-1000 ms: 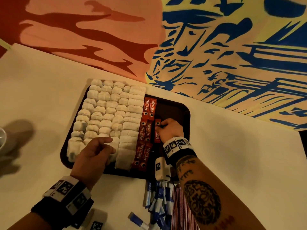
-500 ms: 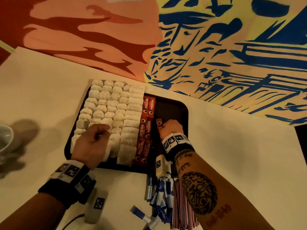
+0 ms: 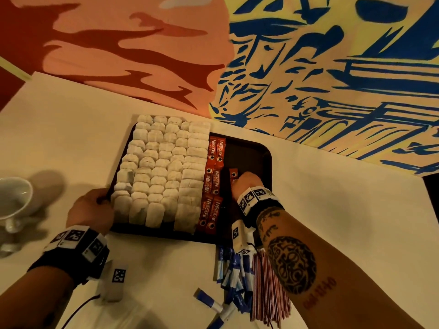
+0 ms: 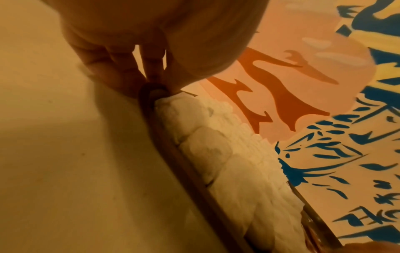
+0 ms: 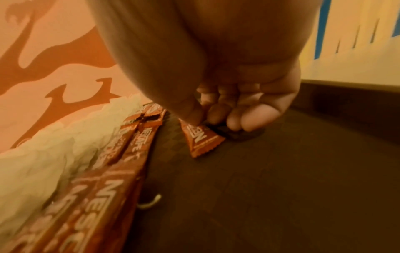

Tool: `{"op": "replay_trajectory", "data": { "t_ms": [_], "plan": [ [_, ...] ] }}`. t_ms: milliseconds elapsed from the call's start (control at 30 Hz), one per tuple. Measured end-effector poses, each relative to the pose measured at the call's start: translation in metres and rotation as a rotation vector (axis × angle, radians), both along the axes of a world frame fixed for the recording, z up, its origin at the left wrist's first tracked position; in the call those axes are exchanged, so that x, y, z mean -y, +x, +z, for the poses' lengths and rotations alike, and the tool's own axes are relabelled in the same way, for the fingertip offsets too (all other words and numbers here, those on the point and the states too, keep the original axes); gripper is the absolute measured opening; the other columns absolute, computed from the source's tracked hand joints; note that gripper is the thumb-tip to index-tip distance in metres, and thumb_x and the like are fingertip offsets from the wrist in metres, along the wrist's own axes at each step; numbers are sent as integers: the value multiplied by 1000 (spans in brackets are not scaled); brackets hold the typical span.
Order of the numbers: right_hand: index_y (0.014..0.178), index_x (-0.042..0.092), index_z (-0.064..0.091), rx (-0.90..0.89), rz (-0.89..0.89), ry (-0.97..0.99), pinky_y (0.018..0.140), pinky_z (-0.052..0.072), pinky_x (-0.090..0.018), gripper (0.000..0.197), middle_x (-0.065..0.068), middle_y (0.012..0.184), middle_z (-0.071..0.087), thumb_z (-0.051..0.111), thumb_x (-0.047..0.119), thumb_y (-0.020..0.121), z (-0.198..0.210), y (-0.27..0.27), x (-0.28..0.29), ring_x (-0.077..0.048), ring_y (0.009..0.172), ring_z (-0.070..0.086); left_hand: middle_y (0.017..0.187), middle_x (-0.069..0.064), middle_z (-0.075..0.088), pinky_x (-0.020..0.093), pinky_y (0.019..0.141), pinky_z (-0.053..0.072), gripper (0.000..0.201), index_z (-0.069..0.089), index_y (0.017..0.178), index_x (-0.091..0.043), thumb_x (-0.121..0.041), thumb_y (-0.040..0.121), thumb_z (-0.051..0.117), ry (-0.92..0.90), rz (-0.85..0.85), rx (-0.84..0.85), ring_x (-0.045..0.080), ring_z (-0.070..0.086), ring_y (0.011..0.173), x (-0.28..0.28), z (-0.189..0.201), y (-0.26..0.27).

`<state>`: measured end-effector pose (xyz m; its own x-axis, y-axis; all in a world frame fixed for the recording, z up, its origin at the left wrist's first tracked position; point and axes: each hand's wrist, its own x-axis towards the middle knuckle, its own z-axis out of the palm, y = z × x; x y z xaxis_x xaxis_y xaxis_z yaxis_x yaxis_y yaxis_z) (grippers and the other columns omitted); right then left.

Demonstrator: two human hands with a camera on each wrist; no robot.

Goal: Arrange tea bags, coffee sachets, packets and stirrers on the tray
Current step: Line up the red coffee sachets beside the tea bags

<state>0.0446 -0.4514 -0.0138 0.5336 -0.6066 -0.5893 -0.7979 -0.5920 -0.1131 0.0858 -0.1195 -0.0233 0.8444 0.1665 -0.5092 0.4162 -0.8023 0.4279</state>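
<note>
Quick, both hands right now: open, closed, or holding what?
Left hand: closed, fingers curled over the tray at its left rim.
Right hand: closed, thumb and fingers pinching a loose coffee sachet on the tray floor.

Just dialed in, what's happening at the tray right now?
The right hand pinches a lone red Nescafe coffee sachet on the bare part of the dark rectangular tray. The left hand grips the tray's left rim beside the white tea bags. Blue-white packets and pink stirrers lie off the tray.
</note>
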Motion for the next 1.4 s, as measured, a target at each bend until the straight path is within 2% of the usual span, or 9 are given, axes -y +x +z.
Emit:
{"op": "replay_trajectory", "data": {
  "t_ms": [67, 133, 300, 500, 833, 933, 1000, 1200, 1400],
  "plan": [
    [85, 8, 61, 39, -25, 3, 65, 51, -30, 28, -10, 92, 65, 55, 31, 100, 2, -5, 2, -24, 80, 65, 134, 20, 59, 46, 104, 40, 41, 58, 136, -20, -16, 98, 45, 0, -8, -15, 44, 54, 119, -2, -1, 0],
    [74, 12, 50, 66, -70, 0, 62, 47, -29, 36, -5, 79, 58, 63, 39, 95, 6, -10, 0, -21, 73, 60, 135, 21, 58, 45, 104, 40, 40, 57, 137, -19, -16, 98, 46, -5, -12, -30, 44, 53, 120, -5, -3, 2],
    [94, 10, 62, 0, -28, -12, 70, 52, -31, 29, -6, 89, 64, 76, 35, 87, 11, -6, -4, -26, 92, 68, 134, 22, 58, 46, 103, 41, 40, 56, 137, -16, -15, 98, 46, -23, -28, -36, 44, 54, 118, -7, -8, 5],
    [75, 11, 58, 28, -159, 48, 44, 35, -23, 26, -2, 69, 56, 68, 26, 92, 11, -9, -4, -15, 57, 52, 132, 22, 59, 47, 101, 42, 40, 56, 137, -16, -14, 97, 47, -39, -42, -38, 44, 54, 116, -10, -9, 6],
    [70, 12, 59, 92, -187, 147, 48, 37, -24, 29, -2, 68, 59, 66, 34, 88, 9, -14, -12, -15, 60, 57, 132, 21, 60, 43, 100, 42, 40, 56, 137, -18, -17, 98, 48, -78, -41, -41, 42, 56, 115, -14, -10, 7],
    [73, 13, 63, 199, -243, 238, 68, 57, -32, 31, 1, 78, 68, 75, 39, 84, 8, -17, -19, -17, 75, 67, 133, 20, 59, 44, 101, 42, 41, 55, 138, -17, -17, 98, 47, -86, -39, -45, 42, 56, 116, -14, -11, 7],
    [82, 19, 62, 279, -308, 284, 80, 61, -37, 30, 2, 91, 71, 82, 42, 78, 7, -19, -25, -17, 83, 71, 133, 20, 59, 43, 101, 42, 41, 55, 138, -17, -16, 98, 47, -94, -41, -46, 42, 56, 116, -14, -12, 7],
    [85, 24, 65, 337, -332, 323, 78, 62, -41, 34, 2, 91, 74, 86, 46, 71, 2, -15, -33, -17, 81, 73, 133, 20, 59, 44, 103, 42, 40, 55, 137, -16, -15, 98, 46, -125, -36, -33, 41, 56, 116, -15, -13, 6],
    [85, 22, 68, 308, -295, 319, 74, 62, -34, 23, 2, 88, 74, 82, 40, 80, 4, -15, -34, -14, 81, 72, 133, 20, 59, 45, 103, 42, 41, 56, 137, -15, -13, 98, 45, -127, -38, -23, 42, 55, 116, -15, -14, 6]
  ]
}}
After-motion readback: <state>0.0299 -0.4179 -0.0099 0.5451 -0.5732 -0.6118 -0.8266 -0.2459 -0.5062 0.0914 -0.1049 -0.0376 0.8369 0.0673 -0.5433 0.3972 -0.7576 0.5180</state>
